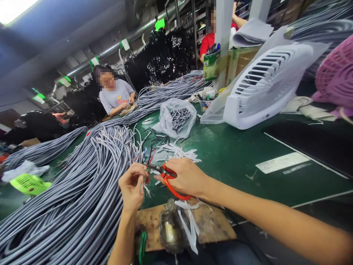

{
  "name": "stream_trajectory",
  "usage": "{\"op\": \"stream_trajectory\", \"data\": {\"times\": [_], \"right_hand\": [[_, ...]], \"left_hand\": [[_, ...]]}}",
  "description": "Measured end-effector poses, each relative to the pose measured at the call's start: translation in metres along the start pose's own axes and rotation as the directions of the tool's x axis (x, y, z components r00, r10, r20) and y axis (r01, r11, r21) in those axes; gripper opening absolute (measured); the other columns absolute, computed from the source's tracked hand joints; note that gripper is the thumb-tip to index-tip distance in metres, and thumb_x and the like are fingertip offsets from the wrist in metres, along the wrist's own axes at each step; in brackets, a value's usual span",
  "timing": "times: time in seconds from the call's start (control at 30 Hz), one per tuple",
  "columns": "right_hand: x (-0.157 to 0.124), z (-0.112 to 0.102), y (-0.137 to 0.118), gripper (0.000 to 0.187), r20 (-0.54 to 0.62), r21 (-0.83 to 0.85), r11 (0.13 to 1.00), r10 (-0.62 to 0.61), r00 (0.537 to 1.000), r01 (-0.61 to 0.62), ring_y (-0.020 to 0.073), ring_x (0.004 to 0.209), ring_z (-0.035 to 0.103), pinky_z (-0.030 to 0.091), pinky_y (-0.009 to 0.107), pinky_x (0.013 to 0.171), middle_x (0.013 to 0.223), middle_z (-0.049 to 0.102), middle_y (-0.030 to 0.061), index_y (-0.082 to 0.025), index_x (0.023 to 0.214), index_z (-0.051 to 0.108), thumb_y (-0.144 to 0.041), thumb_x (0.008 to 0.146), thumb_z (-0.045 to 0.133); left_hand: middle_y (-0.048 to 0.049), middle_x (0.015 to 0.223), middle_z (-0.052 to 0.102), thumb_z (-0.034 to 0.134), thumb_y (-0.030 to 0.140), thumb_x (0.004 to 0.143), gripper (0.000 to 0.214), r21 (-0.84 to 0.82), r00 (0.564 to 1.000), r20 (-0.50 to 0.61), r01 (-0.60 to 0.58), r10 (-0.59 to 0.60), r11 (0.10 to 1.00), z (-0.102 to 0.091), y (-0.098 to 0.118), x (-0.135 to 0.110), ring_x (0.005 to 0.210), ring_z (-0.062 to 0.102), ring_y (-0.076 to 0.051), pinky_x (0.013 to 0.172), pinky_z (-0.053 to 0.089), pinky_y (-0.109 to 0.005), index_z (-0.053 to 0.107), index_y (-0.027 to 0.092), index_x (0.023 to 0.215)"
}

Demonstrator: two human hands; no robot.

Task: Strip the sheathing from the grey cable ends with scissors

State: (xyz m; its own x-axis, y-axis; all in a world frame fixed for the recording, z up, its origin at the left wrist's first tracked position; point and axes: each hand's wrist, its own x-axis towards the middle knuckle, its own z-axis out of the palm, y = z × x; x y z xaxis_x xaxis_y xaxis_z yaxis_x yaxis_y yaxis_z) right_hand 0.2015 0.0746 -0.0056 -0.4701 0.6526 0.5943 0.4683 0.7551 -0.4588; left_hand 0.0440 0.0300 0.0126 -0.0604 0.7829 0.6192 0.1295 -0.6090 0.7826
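While my right grip (186, 176) is closed round one pair of red-handled cutters (163, 169), blades at the thin wires (142, 186) pinched narrowly in my left grip (131, 184), I see grey cables (82, 184) heaped along the left, crowding that side. Ahead lie a plastic bag (164, 114) of short dark tubes (180, 119) and loose white strips (179, 151). I count two fans, a white fan (234, 116) (against clear plastic (215, 112)) and a pink fan (336, 70). Below spreads a green table (228, 147), a wooden board (217, 228) nearest me; farther back, I make out one grey-shirted person (117, 94) and one red-clad person (208, 42).
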Motion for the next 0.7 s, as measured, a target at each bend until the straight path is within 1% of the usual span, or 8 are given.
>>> {"op": "stream_trajectory", "data": {"times": [0.13,0.23,0.33,0.43,0.5,0.6,0.67,0.7], "right_hand": [[0.006,-0.003,0.004,0.055,-0.018,0.049,0.998,0.046,0.999,-0.045,0.0069,0.042,0.037,0.026,0.02,0.046,0.045,0.049,-0.0002,-0.014,0.05,0.054,-0.056,0.083,0.044],[0.015,-0.017,0.012,0.052,0.016,-0.046,0.971,0.233,0.972,-0.233,0.0093,0.046,0.047,0.028,0.021,0.048,0.049,0.056,0.0026,-0.014,0.054,0.059,-0.056,0.082,0.046],[0.023,-0.034,0.025,0.041,0.103,-0.312,0.866,0.439,0.892,-0.39,0.0189,0.064,0.061,0.034,0.024,0.054,0.066,0.066,0.0102,-0.015,0.072,0.068,-0.05,0.082,0.049],[0.025,-0.042,0.039,0.025,0.206,-0.487,0.78,0.539,0.817,-0.392,0.0247,0.079,0.064,0.04,0.027,0.061,0.082,0.068,0.017,-0.013,0.086,0.07,-0.031,0.081,0.053],[0.025,-0.044,0.044,0.019,0.253,-0.501,0.783,0.54,0.803,-0.369,0.0256,0.083,0.064,0.042,0.028,0.064,0.085,0.068,0.0187,-0.012,0.087,0.07,-0.021,0.078,0.056],[0.024,-0.042,0.044,0.021,0.307,-0.468,0.828,0.479,0.823,-0.307,0.0265,0.089,0.063,0.043,0.028,0.065,0.09,0.068,0.0191,-0.011,0.089,0.07,-0.012,0.077,0.052],[0.023,-0.037,0.037,0.021,0.38,-0.403,0.887,0.388,0.84,-0.227,0.0242,0.087,0.063,0.043,0.026,0.064,0.09,0.069,0.015,-0.014,0.086,0.071,-0.011,0.077,0.052],[0.021,-0.034,0.032,0.019,0.432,-0.354,0.918,0.33,0.84,-0.179,0.0218,0.083,0.064,0.043,0.024,0.061,0.086,0.07,0.0113,-0.017,0.083,0.072,-0.013,0.076,0.055]], "left_hand": [[0.0025,0.066,0.061,0.067,0.024,0.072,0.02,-0.026,0.98,-0.066,0.188,-0.189,0.982,-0.002,0.001,0.002,0.043,0.049,-0.004,0.04,0.036,-0.015,0.053,0.02,0.086],[0.0021,0.064,0.063,0.069,0.035,0.069,0.042,-0.014,0.908,-0.069,0.414,-0.414,0.91,-0.004,0.0,0.009,0.038,0.047,-0.004,0.035,0.032,-0.013,0.051,0.019,0.104],[0.0039,0.053,0.056,0.071,0.046,0.061,0.048,-0.005,0.829,-0.092,0.554,-0.552,0.833,-0.006,0.003,0.015,0.034,0.042,-0.003,0.032,0.029,-0.013,0.058,0.013,0.093],[0.0055,0.048,0.048,0.074,0.05,0.056,0.045,-0.044,0.802,-0.159,0.577,-0.576,0.815,-0.013,0.025,0.007,0.029,0.035,0.0,0.028,0.023,-0.011,0.062,0.011,0.076],[0.0058,0.047,0.045,0.072,0.049,0.06,0.04,-0.079,0.789,-0.166,0.587,-0.592,0.805,-0.024,0.051,-0.012,0.026,0.026,0.002,0.025,0.015,-0.01,0.064,0.012,0.073],[0.0028,0.044,0.048,0.064,0.051,0.069,0.034,-0.085,0.754,-0.106,0.642,-0.648,0.762,-0.044,0.09,-0.06,0.02,0.017,0.002,0.021,0.007,-0.013,0.068,0.018,0.077],[-0.0016,0.044,0.053,0.06,0.052,0.072,0.034,-0.011,0.699,-0.038,0.714,-0.714,0.7,-0.055,0.105,-0.097,0.02,0.021,-0.001,0.02,0.01,-0.015,0.07,0.021,0.08],[-0.0034,0.046,0.056,0.06,0.052,0.072,0.032,0.052,0.68,-0.059,0.733,-0.731,0.678,-0.058,0.109,-0.114,0.023,0.028,-0.004,0.02,0.017,-0.016,0.071,0.022,0.078]]}}
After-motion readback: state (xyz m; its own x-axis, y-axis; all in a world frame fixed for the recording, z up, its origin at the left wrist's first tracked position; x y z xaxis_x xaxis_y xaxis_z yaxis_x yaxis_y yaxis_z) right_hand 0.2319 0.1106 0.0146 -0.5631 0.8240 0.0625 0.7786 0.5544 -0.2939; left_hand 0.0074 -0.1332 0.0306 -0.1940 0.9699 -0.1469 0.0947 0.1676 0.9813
